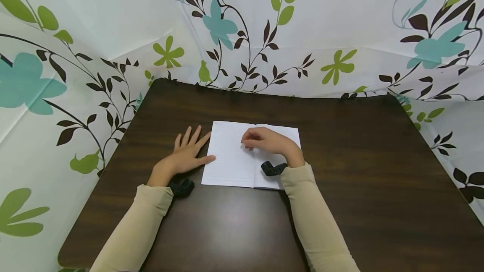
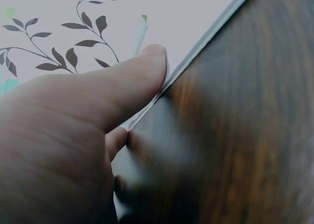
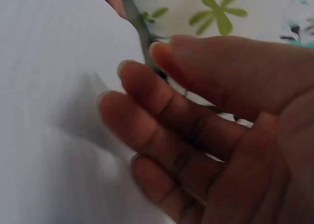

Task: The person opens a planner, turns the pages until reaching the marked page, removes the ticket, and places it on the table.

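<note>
An opened notebook with lined white pages lies flat on the dark table. My left hand is spread beside its left side, thumb and a fingertip on the page's edge. In the left wrist view the thumb presses along the edge of the paper. Over the right page and the centre fold hovers my right hand, its fingers loosely bent. The right wrist view shows nothing between the thumb and fingers, which are close above the white page.
The brown wooden table extends around the notebook on all sides. Behind it and at both sides hangs a white curtain with leaf and flower prints. Black wrist devices sit under both wrists, beside beige sleeves.
</note>
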`<state>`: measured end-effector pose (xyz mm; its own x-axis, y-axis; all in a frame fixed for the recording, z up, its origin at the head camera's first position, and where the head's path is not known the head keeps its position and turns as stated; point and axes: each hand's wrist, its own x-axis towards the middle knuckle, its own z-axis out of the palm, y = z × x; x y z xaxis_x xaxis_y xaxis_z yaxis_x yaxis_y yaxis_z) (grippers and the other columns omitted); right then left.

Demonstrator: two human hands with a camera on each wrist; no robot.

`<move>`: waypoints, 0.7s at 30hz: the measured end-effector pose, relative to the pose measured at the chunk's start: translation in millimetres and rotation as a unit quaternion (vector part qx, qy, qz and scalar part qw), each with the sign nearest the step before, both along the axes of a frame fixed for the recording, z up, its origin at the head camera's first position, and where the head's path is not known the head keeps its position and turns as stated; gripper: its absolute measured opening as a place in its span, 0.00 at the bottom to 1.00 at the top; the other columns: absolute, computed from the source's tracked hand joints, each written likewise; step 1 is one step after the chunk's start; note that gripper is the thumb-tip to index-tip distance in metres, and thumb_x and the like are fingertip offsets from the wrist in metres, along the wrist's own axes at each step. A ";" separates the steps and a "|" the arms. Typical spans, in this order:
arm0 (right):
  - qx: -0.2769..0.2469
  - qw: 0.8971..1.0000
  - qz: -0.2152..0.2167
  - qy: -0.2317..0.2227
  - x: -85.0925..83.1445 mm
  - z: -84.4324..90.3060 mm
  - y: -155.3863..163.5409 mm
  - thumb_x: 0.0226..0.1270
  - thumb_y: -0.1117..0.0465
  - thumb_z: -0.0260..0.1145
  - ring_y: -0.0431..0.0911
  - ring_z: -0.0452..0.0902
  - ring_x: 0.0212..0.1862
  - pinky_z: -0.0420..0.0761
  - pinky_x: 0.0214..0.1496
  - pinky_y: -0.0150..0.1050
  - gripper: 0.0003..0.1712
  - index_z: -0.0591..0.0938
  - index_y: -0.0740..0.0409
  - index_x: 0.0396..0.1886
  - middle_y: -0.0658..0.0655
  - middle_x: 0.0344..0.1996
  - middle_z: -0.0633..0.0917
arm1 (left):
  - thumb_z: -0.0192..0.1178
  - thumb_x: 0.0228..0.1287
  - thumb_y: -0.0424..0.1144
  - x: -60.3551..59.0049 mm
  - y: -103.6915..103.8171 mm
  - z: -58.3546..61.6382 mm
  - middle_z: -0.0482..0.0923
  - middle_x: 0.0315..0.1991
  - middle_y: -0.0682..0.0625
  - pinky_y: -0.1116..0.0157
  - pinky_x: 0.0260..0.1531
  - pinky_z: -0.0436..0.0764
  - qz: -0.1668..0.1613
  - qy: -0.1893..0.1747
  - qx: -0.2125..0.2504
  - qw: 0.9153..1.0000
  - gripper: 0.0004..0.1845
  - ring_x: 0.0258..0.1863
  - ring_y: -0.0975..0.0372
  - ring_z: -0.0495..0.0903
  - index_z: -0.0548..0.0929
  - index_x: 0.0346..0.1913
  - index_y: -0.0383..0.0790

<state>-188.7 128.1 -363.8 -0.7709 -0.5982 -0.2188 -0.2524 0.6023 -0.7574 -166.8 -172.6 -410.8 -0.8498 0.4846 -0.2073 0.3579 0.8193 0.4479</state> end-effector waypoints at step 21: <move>0.141 0.965 -0.219 0.024 9.3 -11.5 88.1 0.57 0.57 0.73 0.53 0.69 0.52 0.72 0.56 0.49 0.30 0.73 0.55 0.59 0.60 0.51 0.73 | 0.50 0.64 0.65 2.9 -2.7 -2.1 0.30 0.78 0.41 0.36 0.67 0.28 -0.002 0.007 0.033 0.999 0.45 0.75 0.42 0.24 0.45 0.77 0.53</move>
<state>-179.3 216.2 -375.3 -0.9498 -0.1343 -0.2824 0.0423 0.8397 -0.5413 -163.9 -175.3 -412.9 -0.8500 0.5009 -0.1633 0.3684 0.7867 0.4954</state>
